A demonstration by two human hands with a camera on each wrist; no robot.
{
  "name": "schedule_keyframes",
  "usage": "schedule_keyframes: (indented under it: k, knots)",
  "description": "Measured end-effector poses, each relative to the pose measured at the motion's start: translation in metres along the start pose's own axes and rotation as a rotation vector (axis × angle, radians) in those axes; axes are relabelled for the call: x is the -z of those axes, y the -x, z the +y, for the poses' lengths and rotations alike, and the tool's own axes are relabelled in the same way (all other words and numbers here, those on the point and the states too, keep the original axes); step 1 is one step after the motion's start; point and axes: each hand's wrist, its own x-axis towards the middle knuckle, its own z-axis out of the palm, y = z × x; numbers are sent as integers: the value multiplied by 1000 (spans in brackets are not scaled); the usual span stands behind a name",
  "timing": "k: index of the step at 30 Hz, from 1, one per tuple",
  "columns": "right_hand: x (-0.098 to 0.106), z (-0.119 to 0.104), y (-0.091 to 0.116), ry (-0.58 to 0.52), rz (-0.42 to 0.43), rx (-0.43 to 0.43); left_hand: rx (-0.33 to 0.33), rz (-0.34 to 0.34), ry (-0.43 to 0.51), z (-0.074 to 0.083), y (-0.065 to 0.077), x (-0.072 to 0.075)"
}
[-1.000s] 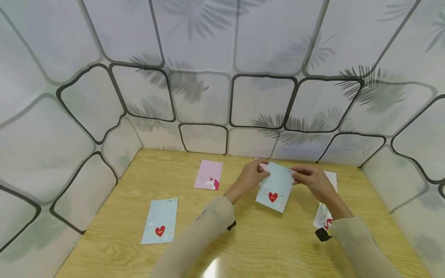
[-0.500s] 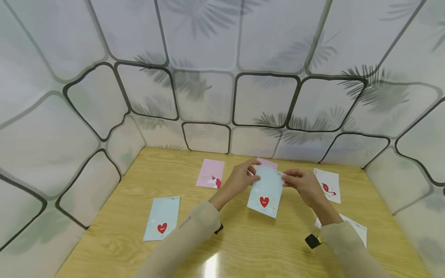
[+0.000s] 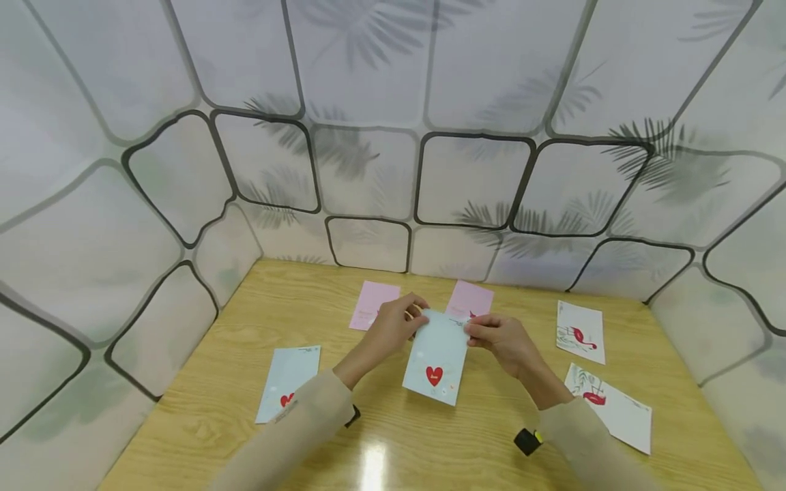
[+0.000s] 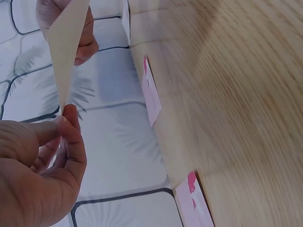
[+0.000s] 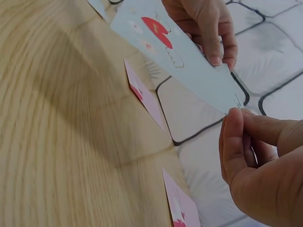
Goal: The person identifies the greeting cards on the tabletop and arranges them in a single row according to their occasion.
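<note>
Pale walls (image 3: 473,177) with leaf patterns are rising behind a wooden table (image 3: 467,443). Between thumb and fingers of my left hand (image 3: 393,322) and right hand (image 3: 502,343), I am pinching the upper corners of a blue heart card (image 3: 434,354), holding it tilted above the wood. Another blue card (image 3: 290,375) is lying left, two pink cards (image 3: 470,298) beyond, two flamingo cards (image 3: 580,327) right.

Pale blue card (image 3: 438,351) with a red heart (image 3: 434,376) near its bottom edge, aloft and aslant between both hands (image 3: 393,320).
</note>
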Motion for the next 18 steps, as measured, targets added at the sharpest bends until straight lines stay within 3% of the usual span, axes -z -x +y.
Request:
schedule_keyframes:
  k: [18]
  knots:
    - [-49, 5, -14, 45, -31, 32, 67, 47, -51, -11, 22, 44]
